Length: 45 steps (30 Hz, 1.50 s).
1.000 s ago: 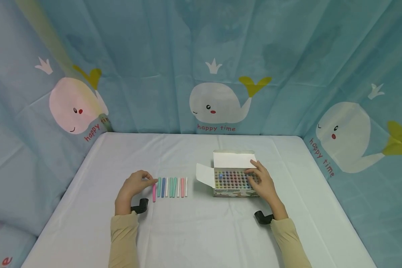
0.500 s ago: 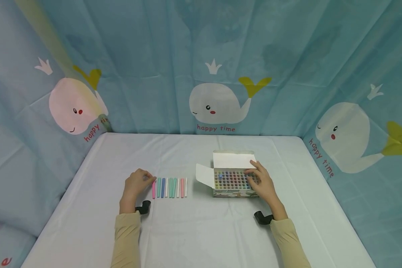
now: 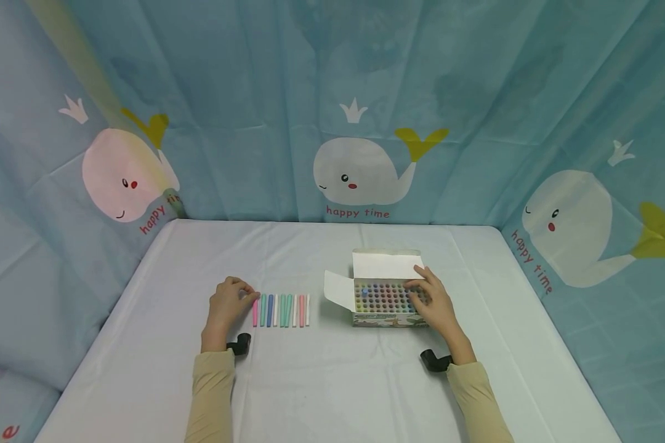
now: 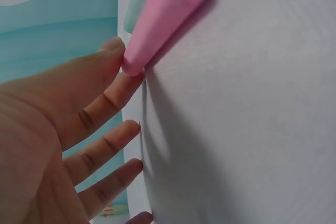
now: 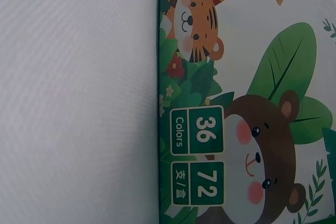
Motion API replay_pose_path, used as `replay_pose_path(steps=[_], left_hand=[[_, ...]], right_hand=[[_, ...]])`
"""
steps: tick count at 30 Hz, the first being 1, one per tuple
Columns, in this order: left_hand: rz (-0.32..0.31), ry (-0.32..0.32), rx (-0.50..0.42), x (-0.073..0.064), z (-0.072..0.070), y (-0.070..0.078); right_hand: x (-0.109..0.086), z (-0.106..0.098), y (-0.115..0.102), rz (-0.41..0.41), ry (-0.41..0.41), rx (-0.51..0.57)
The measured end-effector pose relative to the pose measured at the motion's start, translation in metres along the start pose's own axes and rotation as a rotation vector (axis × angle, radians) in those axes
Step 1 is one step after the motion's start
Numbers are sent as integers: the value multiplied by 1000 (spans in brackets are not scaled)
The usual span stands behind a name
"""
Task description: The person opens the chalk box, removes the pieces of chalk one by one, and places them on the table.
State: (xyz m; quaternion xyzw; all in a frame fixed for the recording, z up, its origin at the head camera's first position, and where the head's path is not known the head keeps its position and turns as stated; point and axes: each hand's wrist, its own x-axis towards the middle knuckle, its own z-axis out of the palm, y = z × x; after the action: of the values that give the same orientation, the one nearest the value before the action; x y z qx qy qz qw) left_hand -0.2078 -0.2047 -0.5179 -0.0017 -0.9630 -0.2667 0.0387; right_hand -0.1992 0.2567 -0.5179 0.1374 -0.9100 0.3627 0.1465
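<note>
My left hand pinches the far end of a pink chalk stick lying on the table. In the left wrist view, thumb and forefinger meet the rounded end of the pink stick, the other fingers loosely extended. To its right lies a row of green, blue, white and pink chalk sticks. My right hand rests over the right end of an open chalk box, thumb and fingers apart. A blue stick stands above the others inside. The right wrist view shows the box's printed front, no fingers.
The box's raised lid stands at the back, and a side flap sticks out left towards the row. A white cloth covers the table. A blue whale-print curtain hangs behind it and at both sides.
My left hand has shifted slightly forward and right, sliding the pink chalk stick until it lines up with the row. The right hand and the box have stayed in place.
</note>
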Motion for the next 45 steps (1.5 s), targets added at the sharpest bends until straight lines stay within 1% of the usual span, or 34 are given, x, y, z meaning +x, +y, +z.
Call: replay_pose_path(steps=[6, 11, 16, 19, 24, 27, 30, 32, 35, 37, 41, 43, 45], left_hand=[[2, 5, -10, 0, 0, 1], [5, 20, -14, 1, -2, 7], [18, 73, -21, 2, -3, 17], [57, 111, -31, 3, -2, 28], [141, 158, -53, 4, 1, 49], [186, 178, -56, 3, 1, 64], [218, 184, -53, 2, 2, 78], [234, 188, -60, 1, 2, 87], [273, 210, -87, -1, 1, 101], [314, 234, -115, -3, 0, 110], [418, 283, -173, -6, -1, 128], [470, 295, -178, -7, 1, 138], [520, 287, -170, -8, 3, 148]], right_hand=[[0, 0, 0, -8, 4, 6], [0, 0, 0, -13, 6, 5], [0, 0, 0, -15, 10, 0], [0, 0, 0, -16, 13, -3], [0, 0, 1, -15, 11, 1], [-1, 0, 0, -14, 8, 6], [-1, 0, 0, -17, 10, 6], [-1, 0, 0, -17, 10, 6], [-1, 0, -1, -16, 7, 3], [-1, -1, -1, -13, 8, 2], [0, -1, -1, -13, 9, -5], [0, -1, -1, -13, 9, -7], [0, 0, -1, -14, 8, -8]])
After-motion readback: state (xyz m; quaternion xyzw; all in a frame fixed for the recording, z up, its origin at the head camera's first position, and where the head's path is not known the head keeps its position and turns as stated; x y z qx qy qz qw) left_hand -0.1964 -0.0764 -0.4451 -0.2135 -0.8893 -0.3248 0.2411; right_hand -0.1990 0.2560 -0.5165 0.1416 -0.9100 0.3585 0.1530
